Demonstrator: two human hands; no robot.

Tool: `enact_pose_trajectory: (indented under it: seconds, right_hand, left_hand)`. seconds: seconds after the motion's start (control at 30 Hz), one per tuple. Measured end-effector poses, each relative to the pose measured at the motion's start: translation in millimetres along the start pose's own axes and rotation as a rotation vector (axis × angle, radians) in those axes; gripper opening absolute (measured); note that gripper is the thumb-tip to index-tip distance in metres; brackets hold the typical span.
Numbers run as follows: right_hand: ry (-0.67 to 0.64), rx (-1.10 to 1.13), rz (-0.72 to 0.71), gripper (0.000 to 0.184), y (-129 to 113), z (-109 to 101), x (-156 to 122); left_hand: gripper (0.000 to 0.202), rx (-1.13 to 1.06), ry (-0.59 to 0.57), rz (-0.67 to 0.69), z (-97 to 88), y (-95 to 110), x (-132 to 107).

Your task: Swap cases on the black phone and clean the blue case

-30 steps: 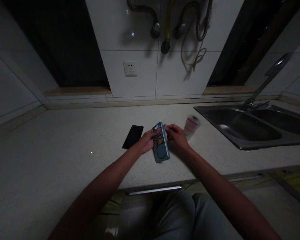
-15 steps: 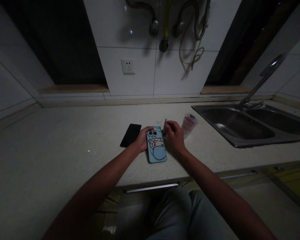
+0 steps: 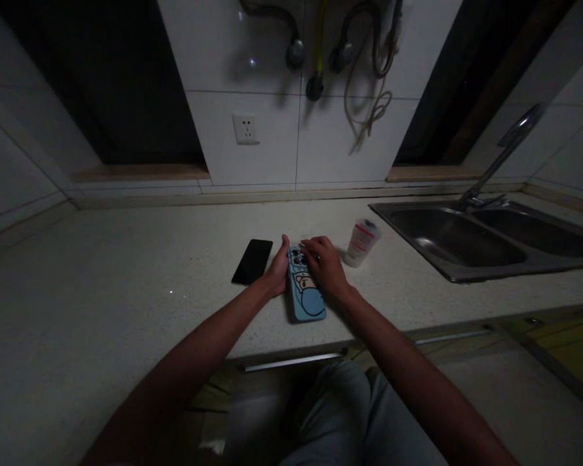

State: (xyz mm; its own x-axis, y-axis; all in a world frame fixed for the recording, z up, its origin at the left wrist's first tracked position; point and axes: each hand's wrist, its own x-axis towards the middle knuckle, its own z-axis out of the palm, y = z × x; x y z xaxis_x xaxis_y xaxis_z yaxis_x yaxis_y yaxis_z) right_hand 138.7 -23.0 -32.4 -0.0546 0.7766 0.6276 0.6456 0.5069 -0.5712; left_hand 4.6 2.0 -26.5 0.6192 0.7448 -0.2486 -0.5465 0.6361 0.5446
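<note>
A phone in a light blue case point(image 3: 305, 294) with a cartoon figure lies back-up on the pale counter point(image 3: 126, 272), close to the front edge. My left hand point(image 3: 276, 268) grips its left side, thumb at the top corner. My right hand point(image 3: 323, 262) rests curled over the camera end, fingertips pressed together on it; what they pinch, if anything, is hidden. A small white bottle point(image 3: 362, 243) with a red label stands just right of my right hand. A black phone point(image 3: 252, 261) lies flat just left of my left hand.
A steel double sink point(image 3: 466, 239) with a tall faucet point(image 3: 505, 152) fills the right of the counter. A wall socket point(image 3: 245, 129) and hanging hoses point(image 3: 344, 58) are on the tiled wall behind. A drawer handle point(image 3: 291, 360) runs under the counter edge above my knees.
The blue-cased phone went from tilted on its edge to lying flat, back up. My right hand came down from beside its top onto the camera end. The small white piece it pinched no longer shows.
</note>
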Motion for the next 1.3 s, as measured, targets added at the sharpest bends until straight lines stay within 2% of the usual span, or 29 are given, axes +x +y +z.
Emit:
enact_pose_trajectory:
  seconds: [0.13,0.27,0.43,0.57,0.67,0.77,0.9,1.03,1.1,1.2,1.3]
  right_hand:
    - [0.015,-0.051,0.043,0.022,0.8,-1.6,-2.3]
    - [-0.021,0.004,-0.090,0.021,-2.8,-0.8,-2.8]
    - [-0.157,0.084,-0.254,0.022,-9.5,-2.5,-6.1]
    - [-0.300,0.037,-0.413,0.022,-17.1,-3.9,-20.2]
    - [-0.306,0.025,-0.458,0.022,-25.9,-4.3,-34.6]
    - [-0.302,0.017,-0.457,0.022,-33.8,-8.3,-48.4]
    - [-0.362,0.033,-0.471,0.020,-37.0,-21.3,-66.2]
    - [-0.386,-0.011,-0.441,0.018,-31.5,-37.9,-76.7]
    - [-0.390,-0.047,-0.378,0.018,-26.6,-43.4,-75.3]
    - [-0.325,-0.179,-0.176,0.018,-19.3,-43.4,-64.8]
    - [-0.232,-0.279,0.026,0.017,-14.6,-33.9,-46.5]
  left_hand:
    - [0.066,0.020,-0.019,-0.013,1.1,0.4,-1.8]
    - [0.063,0.008,0.008,-0.013,0.7,-0.2,-2.5]
    - [0.063,-0.006,0.023,-0.001,-6.1,3.4,2.3]
    - [0.071,0.019,0.107,0.037,-9.7,10.3,6.4]
    - [0.073,0.028,0.147,0.065,-8.5,12.3,5.8]
    - [0.069,0.040,0.129,0.071,-6.1,11.2,2.1]
    - [0.065,0.054,0.095,0.065,-4.8,9.8,-1.9]
    - [0.064,0.067,0.091,0.055,-5.2,10.1,-1.7]
    - [0.064,0.073,0.096,0.051,-5.4,10.1,-1.1]
    - [0.063,0.069,0.106,0.038,-4.2,9.5,-1.2]
    - [0.059,0.084,0.136,0.038,-1.1,8.5,-1.9]
